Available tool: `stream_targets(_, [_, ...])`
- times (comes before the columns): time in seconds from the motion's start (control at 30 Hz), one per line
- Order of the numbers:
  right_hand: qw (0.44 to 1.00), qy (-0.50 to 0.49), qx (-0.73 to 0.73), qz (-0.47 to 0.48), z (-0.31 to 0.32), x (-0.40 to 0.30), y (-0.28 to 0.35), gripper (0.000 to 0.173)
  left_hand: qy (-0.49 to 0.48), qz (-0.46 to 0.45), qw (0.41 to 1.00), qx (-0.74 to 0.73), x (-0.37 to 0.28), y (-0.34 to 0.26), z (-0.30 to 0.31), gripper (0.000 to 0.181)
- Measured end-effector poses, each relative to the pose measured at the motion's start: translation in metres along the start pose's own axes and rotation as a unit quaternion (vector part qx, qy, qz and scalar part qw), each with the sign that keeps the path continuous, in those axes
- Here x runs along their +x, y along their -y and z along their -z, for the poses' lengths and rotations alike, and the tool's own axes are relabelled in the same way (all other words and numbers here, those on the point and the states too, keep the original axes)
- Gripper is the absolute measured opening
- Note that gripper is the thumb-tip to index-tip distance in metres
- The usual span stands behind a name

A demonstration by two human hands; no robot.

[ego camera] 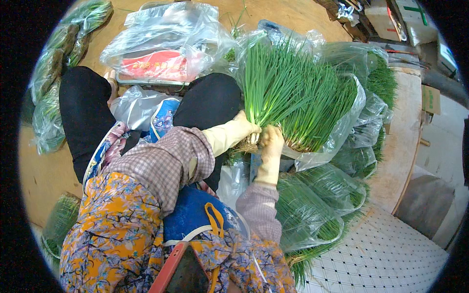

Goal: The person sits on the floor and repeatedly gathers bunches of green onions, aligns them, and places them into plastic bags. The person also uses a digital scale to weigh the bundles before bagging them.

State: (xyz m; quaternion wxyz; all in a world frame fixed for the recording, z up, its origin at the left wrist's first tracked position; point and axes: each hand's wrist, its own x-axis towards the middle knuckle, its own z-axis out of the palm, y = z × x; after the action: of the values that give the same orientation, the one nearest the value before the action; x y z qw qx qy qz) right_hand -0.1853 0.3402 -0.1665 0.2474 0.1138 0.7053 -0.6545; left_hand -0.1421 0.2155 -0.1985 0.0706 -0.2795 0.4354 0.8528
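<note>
My left hand (240,128), in a cream rubber glove, is closed around the lower stems of a bunch of green chives or young scallions (256,84), whose leaves point away from me. Pale bulbs and brown roots (249,145) stick out below the fingers. My right hand (272,137), gloved alike, is beside the root end, fingers curled; whether it grips some stems cannot be told. Just beyond it, many more of the same greens (318,106) stand packed in an opened clear plastic bag (333,146), leaves up and roots down.
Clear bags of greens (311,208) lie at the right, others (51,73) at the far left and one (62,219) lower left. A scale-like device with a red panel (157,66) sits ahead under plastic sheets (176,29). A pale board (399,135) and a dotted tile floor (373,252) lie right.
</note>
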Motion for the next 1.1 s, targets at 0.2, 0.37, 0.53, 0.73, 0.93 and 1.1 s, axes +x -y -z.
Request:
stream_targets(0.2, [0.997, 0.059, -0.029, 0.03, 0.048, -0.069, -0.003, 0.014, 0.042, 0.011, 0.999, -0.03, -0.014, -0.025, 0.0, 0.041])
stream_targets(0.37, [0.916, 0.101, -0.386, -0.046, 0.084, -0.055, -0.045, 0.035, 0.075, 0.027, 0.989, -0.128, -0.018, -0.026, 0.0, 0.037])
stream_targets(0.53, [0.996, 0.009, -0.061, 0.06, -0.005, -0.043, 0.007, 0.046, 0.153, 0.0, 0.976, -0.156, -0.016, -0.026, 0.004, 0.036])
stream_targets(0.73, [0.989, 0.119, 0.029, 0.088, -0.029, -0.032, -0.014, 0.051, 0.086, -0.127, 0.98, 0.131, 0.01, 0.026, 0.006, 0.045])
stream_targets(0.93, [0.986, 0.015, 0.141, 0.087, -0.033, -0.027, -0.021, 0.054, 0.089, -0.26, 0.743, 0.611, -0.036, -0.001, -0.006, 0.073])
stream_targets(1.1, [0.922, 0.026, 0.383, -0.05, -0.043, -0.041, 0.003, 0.046, 0.103, -0.279, 0.763, 0.574, -0.047, -0.011, -0.022, 0.075])
